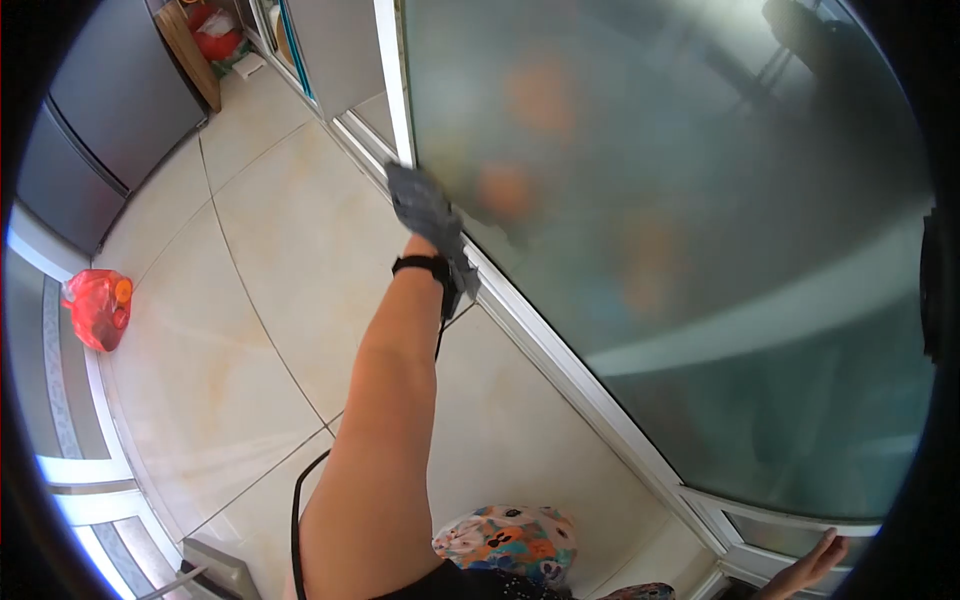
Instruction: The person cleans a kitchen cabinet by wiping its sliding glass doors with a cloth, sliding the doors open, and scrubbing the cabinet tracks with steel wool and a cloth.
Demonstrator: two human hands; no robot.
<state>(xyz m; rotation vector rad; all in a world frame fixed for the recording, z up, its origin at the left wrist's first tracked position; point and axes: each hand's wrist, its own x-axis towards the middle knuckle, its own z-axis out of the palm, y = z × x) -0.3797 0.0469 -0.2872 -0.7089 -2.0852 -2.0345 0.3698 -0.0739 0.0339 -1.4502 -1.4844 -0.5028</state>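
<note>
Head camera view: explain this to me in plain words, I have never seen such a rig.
There is no machine here: a person works with two bare hands, and the single picture comes from a camera worn on the head, looking forward and down. The left hand, at the end of the outstretched arm, has a grey cloth over it, by the white frame of a frosted glass panel; its fingers are hidden. The right hand, at the lower right, is at the frame's edge. On the tiled floor lies a red plastic bag, far left. Shapes behind the glass are too blurred to name.
</note>
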